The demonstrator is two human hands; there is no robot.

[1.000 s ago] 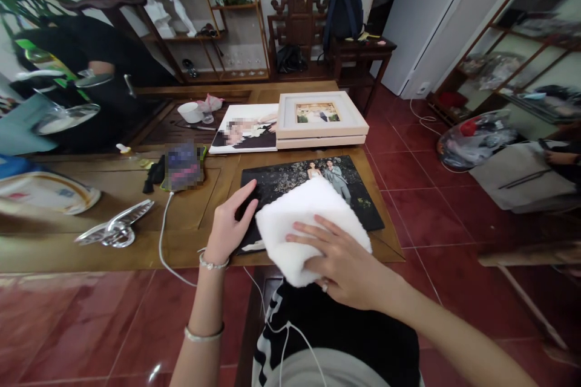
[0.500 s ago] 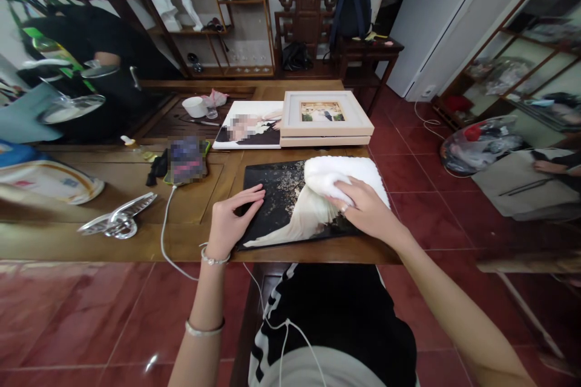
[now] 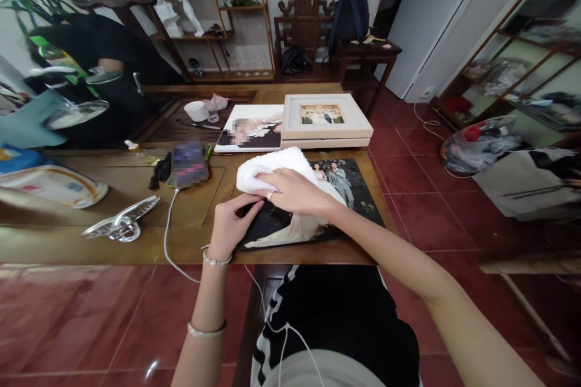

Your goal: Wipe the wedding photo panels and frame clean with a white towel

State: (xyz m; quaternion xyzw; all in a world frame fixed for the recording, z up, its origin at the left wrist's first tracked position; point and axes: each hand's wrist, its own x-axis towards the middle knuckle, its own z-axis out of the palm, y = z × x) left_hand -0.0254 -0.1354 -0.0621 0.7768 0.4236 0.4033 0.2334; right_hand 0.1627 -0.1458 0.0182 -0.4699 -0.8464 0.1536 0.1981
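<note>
Your right hand (image 3: 295, 193) is clenched over a bunched white cloth (image 3: 267, 170), fingers curled down into the pile and pressing it onto the upper left part of the dark photo print (image 3: 313, 205). Half a second ago that cloth sat at the print's far right corner, about two o'clock from your chest; now it has swept across to about eleven o'clock, so the right side with the two standing figures is uncovered again and the pass has reached the left edge. Your left hand (image 3: 231, 224) lies released and flat on the print's near left corner at about ten o'clock, fingers spread, pinning it just as before; the print has not shifted on the wooden table (image 3: 195, 236).

Beyond the cloth, at twelve o'clock, a stack of pale frames (image 3: 324, 121) sits just clear of the print's far edge, with a white-bordered photo (image 3: 252, 130) beside it. At ten o'clock a phone (image 3: 188, 163) lies on the table with its white cable (image 3: 166, 236) trailing off the near edge. Farther left, a silver ornament (image 3: 118, 227) rests at nine o'clock.
</note>
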